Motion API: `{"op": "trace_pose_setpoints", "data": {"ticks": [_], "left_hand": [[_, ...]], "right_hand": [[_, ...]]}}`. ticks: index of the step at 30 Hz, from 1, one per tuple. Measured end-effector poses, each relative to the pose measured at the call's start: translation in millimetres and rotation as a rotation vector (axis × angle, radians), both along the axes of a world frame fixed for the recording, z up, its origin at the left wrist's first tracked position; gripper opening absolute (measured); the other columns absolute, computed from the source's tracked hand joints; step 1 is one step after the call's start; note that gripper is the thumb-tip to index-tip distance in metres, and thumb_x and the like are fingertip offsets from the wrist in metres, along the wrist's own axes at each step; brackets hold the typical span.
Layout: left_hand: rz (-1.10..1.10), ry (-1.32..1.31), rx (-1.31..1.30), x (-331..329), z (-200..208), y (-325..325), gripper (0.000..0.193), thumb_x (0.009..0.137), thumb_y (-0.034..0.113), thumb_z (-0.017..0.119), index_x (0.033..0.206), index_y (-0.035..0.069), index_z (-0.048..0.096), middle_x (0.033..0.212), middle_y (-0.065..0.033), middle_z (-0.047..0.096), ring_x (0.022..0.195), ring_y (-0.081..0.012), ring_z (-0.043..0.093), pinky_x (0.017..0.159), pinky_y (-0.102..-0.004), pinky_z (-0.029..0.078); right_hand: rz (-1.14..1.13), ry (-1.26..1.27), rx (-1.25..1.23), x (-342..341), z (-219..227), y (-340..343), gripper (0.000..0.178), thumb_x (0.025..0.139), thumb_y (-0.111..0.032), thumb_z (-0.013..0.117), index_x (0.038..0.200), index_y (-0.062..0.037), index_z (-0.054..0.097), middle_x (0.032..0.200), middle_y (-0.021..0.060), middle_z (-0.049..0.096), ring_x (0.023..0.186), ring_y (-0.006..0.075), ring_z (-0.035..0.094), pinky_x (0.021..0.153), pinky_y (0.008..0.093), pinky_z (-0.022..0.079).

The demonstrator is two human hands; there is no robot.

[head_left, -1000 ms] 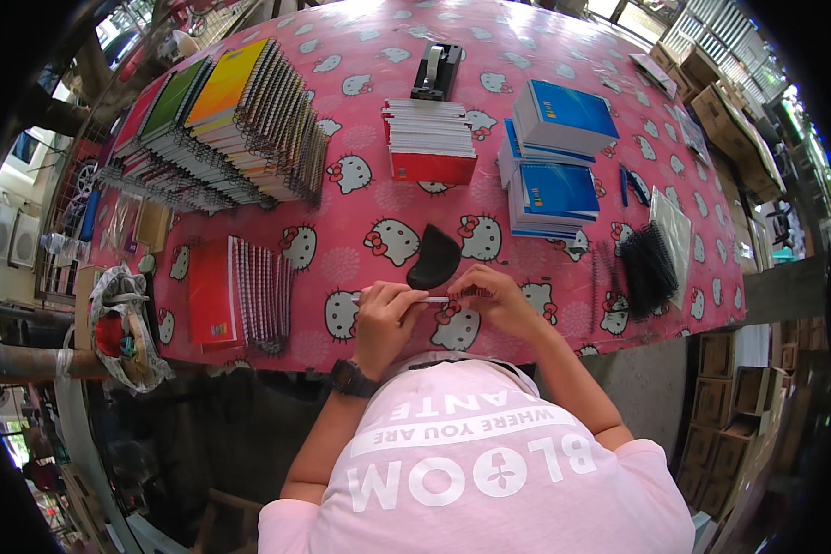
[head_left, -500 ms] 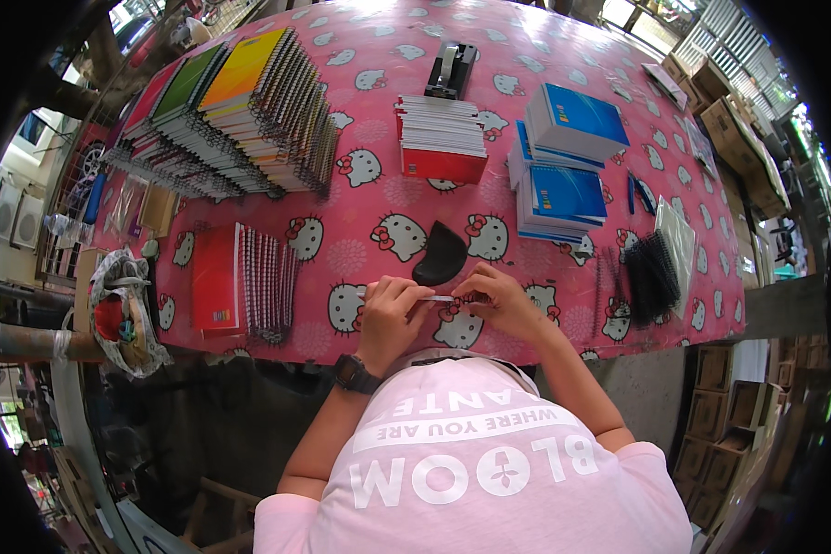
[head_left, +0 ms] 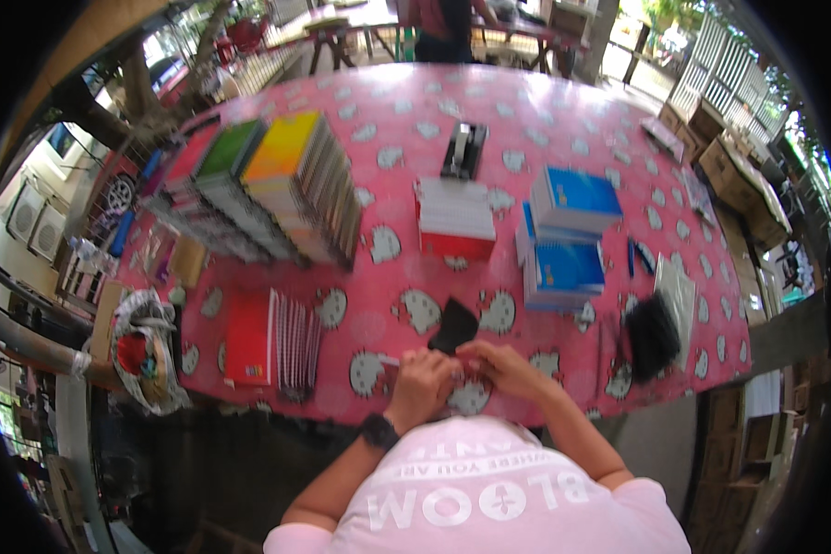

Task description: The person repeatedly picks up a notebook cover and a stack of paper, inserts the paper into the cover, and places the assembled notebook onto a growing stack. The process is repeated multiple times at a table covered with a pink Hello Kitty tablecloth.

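Note:
Just past the near edge of the table, my left hand (head_left: pixel 422 386) is closed around a thin white notebook pad (head_left: pixel 391 361), seen edge-on and mostly covered by the fingers. Close against it, my right hand (head_left: pixel 500 367) pinches at the pad's right end, where a dark spiral coil shows faintly; motion blur hides its detail. A black curved, flat-sided object (head_left: pixel 455 325) lies right beyond both hands. To their left rest red spiral notebooks (head_left: pixel 249 337). Black binding coils (head_left: pixel 651 337) lie in a bunch at the right, partly over a clear plastic sheet (head_left: pixel 679 305).
Tall stacks of spiral notebooks (head_left: pixel 291 152) stand at the far left. Past the hands are a red-and-white pad stack (head_left: pixel 455 217), blue notebooks (head_left: pixel 577 196), a tape dispenser (head_left: pixel 463 150) and blue pens (head_left: pixel 632 258). A bag (head_left: pixel 148 355) hangs at the left edge. A person (head_left: pixel 443 32) stands beyond the table.
The view has tilted up, so the table sits lower and a person beyond it shows. My hands stay together at the pad, whose visible part is smaller now.

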State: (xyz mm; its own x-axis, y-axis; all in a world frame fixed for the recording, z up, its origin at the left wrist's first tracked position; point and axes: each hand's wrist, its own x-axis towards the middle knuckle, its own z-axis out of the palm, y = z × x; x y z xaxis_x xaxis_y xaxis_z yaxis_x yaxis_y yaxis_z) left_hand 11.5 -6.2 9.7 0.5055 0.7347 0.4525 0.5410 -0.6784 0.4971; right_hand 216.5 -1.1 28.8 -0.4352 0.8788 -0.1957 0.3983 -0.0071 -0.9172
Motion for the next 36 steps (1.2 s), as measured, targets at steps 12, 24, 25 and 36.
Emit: {"op": "trace_pose_setpoints", "data": {"ticks": [12, 24, 25, 36], "left_hand": [[-0.084, 0.17, 0.04, -8, 0, -2, 0.022, 0.08, 0.032, 0.068, 0.091, 0.013, 0.063, 0.093, -0.0005, 0.063, 0.089, -0.0189, 0.059, 0.085, -0.0384, 0.037], [0.173, 0.07, -0.014, -30, -13, -2, 0.022, 0.069, 0.035, 0.075, 0.077, 0.016, 0.068, 0.079, 0.0039, 0.061, 0.089, -0.0143, 0.057, 0.098, -0.051, 0.023], [0.154, 0.081, -0.021, -32, -12, -3, 0.021, 0.069, 0.034, 0.075, 0.077, 0.016, 0.068, 0.079, 0.0039, 0.061, 0.089, -0.0143, 0.056, 0.098, -0.0508, 0.023], [0.132, 0.059, -0.065, -29, -5, -2, 0.034, 0.067, 0.032, 0.077, 0.096, 0.016, 0.067, 0.08, 0.0043, 0.063, 0.086, -0.0134, 0.059, 0.098, -0.0484, 0.026]], "right_hand": [[0.111, -0.481, 0.607, -14, -48, 56, 0.068, 0.061, -0.039, 0.08, 0.121, -0.0176, 0.055, 0.142, 0.0211, 0.032, 0.126, 0.0439, 0.037, 0.101, 0.0553, 0.033], [0.269, 0.674, -0.267, 23, -16, 16, 0.039, 0.078, -0.038, 0.073, 0.103, -0.0079, 0.069, 0.107, 0.009, 0.062, 0.099, 0.0184, 0.056, 0.085, 0.0335, 0.043], [0.216, 0.488, -0.222, 20, -22, 14, 0.041, 0.078, -0.04, 0.072, 0.103, -0.0068, 0.069, 0.11, 0.0095, 0.061, 0.101, 0.0187, 0.056, 0.087, 0.0331, 0.042], [-0.01, -0.061, -0.054, 6, -20, 22, 0.051, 0.075, -0.047, 0.071, 0.1, -0.0027, 0.069, 0.119, 0.0132, 0.06, 0.108, 0.0231, 0.055, 0.094, 0.034, 0.041]]}}
